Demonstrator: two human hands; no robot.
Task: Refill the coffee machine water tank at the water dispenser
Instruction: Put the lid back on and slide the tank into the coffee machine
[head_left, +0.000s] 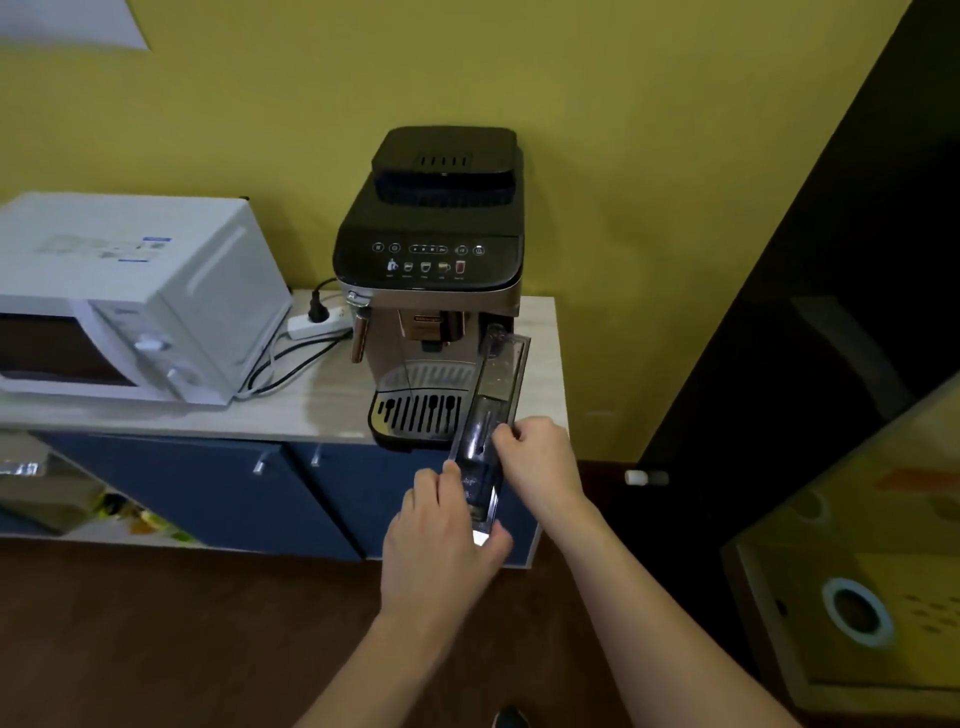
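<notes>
A black and silver coffee machine (431, 291) stands on a pale countertop (291, 400) against the yellow wall. Its clear water tank (493, 395) sticks out of the machine's front right side, most of its length pulled toward me. My left hand (441, 540) grips the tank's near end from the left and below. My right hand (540, 457) holds the tank's right side near the top edge, fingers curled over it. No water dispenser is in view.
A white microwave (119, 301) sits at the left of the countertop, with a power strip (319, 322) and cables between it and the machine. Blue cabinet doors (218, 483) lie below. A dark door (831, 291) and a yellow box (862, 571) stand at the right.
</notes>
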